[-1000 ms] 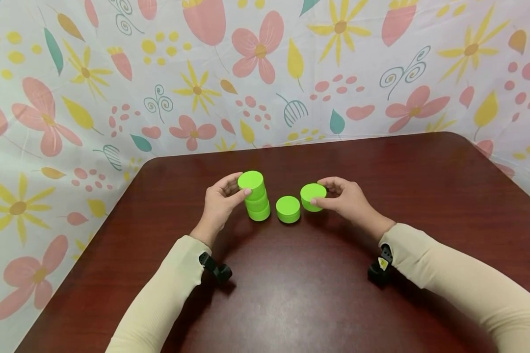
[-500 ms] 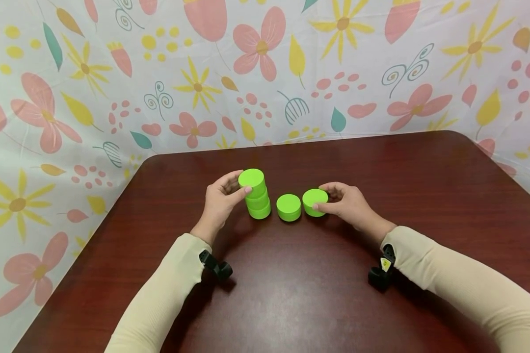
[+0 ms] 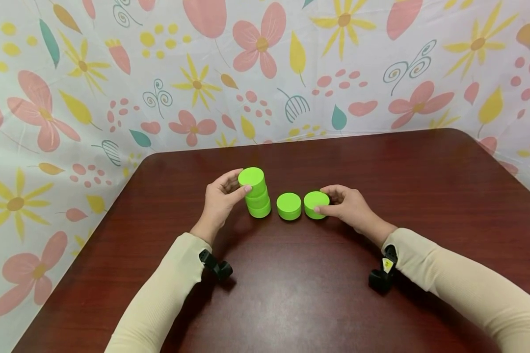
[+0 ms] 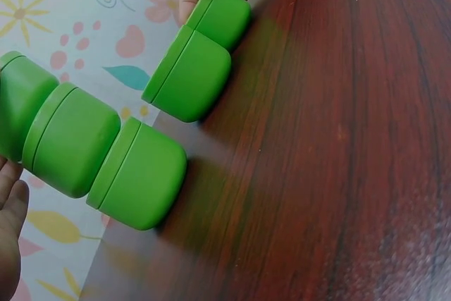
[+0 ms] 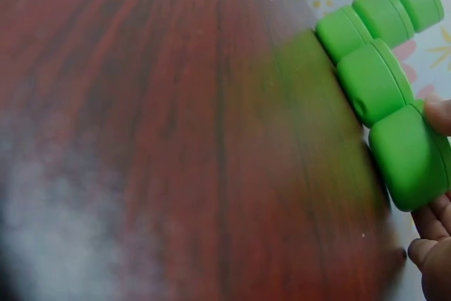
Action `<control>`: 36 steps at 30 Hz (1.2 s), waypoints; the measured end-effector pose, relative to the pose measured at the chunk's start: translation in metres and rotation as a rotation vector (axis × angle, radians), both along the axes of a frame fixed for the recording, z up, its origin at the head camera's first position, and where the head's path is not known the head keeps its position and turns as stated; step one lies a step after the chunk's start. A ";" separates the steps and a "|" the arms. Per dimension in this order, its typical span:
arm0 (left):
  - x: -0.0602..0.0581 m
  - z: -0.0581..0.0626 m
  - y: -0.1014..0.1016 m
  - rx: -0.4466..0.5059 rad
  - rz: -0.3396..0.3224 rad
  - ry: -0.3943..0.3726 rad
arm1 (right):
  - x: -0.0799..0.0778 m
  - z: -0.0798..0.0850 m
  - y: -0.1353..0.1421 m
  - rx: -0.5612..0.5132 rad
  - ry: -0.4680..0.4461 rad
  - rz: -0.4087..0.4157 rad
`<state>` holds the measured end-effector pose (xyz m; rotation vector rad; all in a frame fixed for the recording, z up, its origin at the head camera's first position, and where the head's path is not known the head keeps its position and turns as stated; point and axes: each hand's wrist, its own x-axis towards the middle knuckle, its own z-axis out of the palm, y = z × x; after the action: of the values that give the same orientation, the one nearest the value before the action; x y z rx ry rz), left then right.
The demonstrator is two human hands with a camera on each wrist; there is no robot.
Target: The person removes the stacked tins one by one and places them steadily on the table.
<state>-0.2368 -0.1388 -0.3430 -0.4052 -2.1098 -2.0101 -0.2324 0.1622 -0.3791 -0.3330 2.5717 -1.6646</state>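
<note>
Three small green round lidded jars form a slightly uneven stack left of centre on the table. My left hand grips the top jar, thumb on its near side and fingers behind. To the right of the stack stands a single green jar, untouched by either hand. Beside it, my right hand holds another green jar between thumb and fingers, upright, at or very near the tabletop. The left wrist view shows these two jars close together, their lid seams visible.
The dark red-brown wooden table runs up to a white floral cloth hanging along its back and left. Black wrist devices sit below both sleeves.
My right hand has lowered its jar and brought it slightly toward me and right, level with the single jar. My left hand keeps its grip on the top jar of the stack.
</note>
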 end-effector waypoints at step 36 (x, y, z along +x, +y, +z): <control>-0.001 -0.012 -0.016 -0.166 -0.165 -0.125 | -0.023 0.090 -0.076 -0.033 0.112 0.175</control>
<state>-0.2383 -0.1549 -0.3550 -0.5083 -2.4027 -2.0012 -0.2552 0.0867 -0.2893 -0.6499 2.5081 -1.6731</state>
